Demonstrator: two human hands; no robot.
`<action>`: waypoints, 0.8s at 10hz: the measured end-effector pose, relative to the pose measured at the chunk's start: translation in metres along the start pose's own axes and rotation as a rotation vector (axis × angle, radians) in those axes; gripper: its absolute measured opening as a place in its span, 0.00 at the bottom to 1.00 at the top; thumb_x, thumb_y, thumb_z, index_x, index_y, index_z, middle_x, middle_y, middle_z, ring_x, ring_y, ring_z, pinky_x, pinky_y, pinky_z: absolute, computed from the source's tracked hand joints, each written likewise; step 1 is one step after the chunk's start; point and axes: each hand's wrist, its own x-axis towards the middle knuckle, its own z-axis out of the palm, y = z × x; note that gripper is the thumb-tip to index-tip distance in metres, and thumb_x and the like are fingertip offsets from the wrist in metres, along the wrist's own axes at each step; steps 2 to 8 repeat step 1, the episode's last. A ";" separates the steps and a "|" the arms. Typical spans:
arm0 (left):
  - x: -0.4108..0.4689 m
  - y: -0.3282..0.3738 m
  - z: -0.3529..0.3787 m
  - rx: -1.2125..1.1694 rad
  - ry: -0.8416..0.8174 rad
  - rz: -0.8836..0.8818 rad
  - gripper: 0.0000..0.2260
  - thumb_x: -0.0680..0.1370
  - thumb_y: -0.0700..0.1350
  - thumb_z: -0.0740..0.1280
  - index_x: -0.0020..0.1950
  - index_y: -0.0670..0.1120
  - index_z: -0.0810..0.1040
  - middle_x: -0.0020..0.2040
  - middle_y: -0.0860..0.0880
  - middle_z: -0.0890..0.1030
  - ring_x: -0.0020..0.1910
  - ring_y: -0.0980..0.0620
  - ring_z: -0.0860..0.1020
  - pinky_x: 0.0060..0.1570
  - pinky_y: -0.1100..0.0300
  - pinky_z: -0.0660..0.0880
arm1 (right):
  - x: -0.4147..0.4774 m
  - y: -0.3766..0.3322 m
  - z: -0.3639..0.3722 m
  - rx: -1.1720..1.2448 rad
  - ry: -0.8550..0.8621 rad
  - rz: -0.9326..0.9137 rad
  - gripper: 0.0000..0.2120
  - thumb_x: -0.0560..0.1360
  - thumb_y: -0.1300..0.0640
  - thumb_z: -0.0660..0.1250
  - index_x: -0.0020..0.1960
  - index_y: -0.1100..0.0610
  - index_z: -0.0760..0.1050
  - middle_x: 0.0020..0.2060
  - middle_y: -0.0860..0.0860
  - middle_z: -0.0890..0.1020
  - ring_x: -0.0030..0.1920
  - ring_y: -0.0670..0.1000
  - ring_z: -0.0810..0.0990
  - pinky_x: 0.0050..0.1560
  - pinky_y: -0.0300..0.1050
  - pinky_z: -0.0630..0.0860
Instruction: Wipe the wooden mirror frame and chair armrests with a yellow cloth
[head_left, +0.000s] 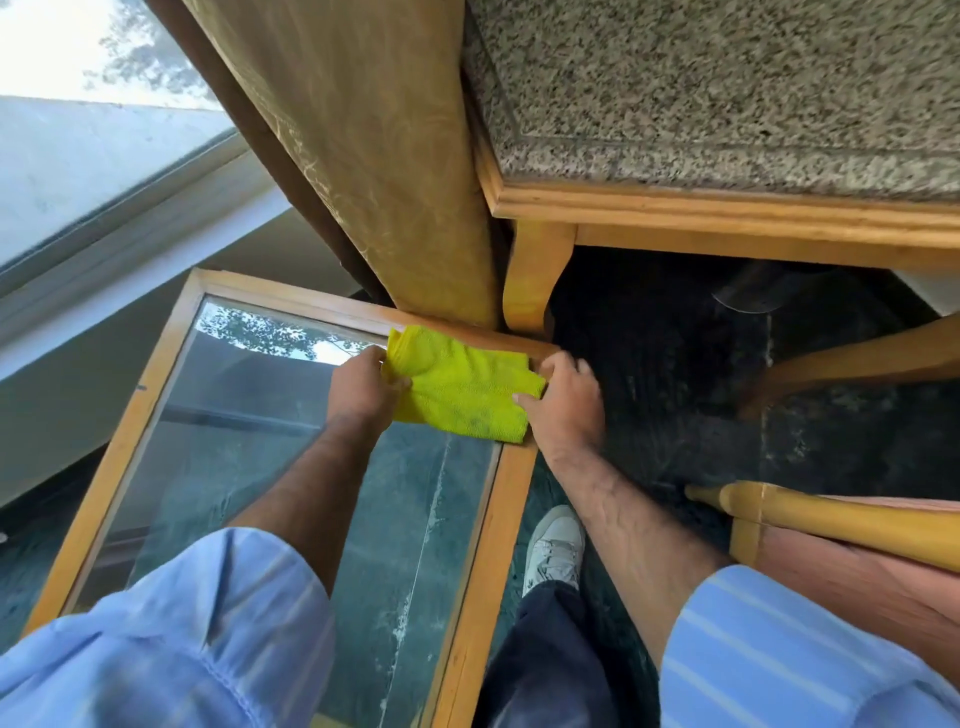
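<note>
Lighting: daylight, entering from the window (78, 156) at upper left, sky overexposed to white. Mirror glass (270, 426) carries a pale reflection of sky and foliage. Floor under the table (727, 208): deep shadow, detail lost. Wide-angle bending at edges. Sleeves at the bottom are soft, slightly blurred.

Granite-topped table (727, 88), gold curtain (374, 156) — daylit window (78, 156)

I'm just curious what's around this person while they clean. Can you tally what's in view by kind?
Wooden-framed mirror: 1
Folded yellow cloth: 1
Hands on the cloth: 2, left and right
Speckled stone-topped wooden table: 1
Wooden chair armrests: 2
Golden curtain: 1
White sneaker: 1
Total: 9
</note>
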 end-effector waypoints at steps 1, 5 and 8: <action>-0.017 0.005 0.003 0.133 0.046 0.142 0.26 0.78 0.48 0.73 0.72 0.38 0.72 0.69 0.34 0.76 0.69 0.35 0.73 0.67 0.44 0.71 | -0.015 0.001 -0.003 -0.229 0.042 -0.170 0.29 0.76 0.39 0.70 0.67 0.58 0.72 0.66 0.58 0.77 0.68 0.60 0.74 0.65 0.55 0.74; -0.017 0.005 0.003 0.133 0.046 0.142 0.26 0.78 0.48 0.73 0.72 0.38 0.72 0.69 0.34 0.76 0.69 0.35 0.73 0.67 0.44 0.71 | -0.015 0.001 -0.003 -0.229 0.042 -0.170 0.29 0.76 0.39 0.70 0.67 0.58 0.72 0.66 0.58 0.77 0.68 0.60 0.74 0.65 0.55 0.74; -0.017 0.005 0.003 0.133 0.046 0.142 0.26 0.78 0.48 0.73 0.72 0.38 0.72 0.69 0.34 0.76 0.69 0.35 0.73 0.67 0.44 0.71 | -0.015 0.001 -0.003 -0.229 0.042 -0.170 0.29 0.76 0.39 0.70 0.67 0.58 0.72 0.66 0.58 0.77 0.68 0.60 0.74 0.65 0.55 0.74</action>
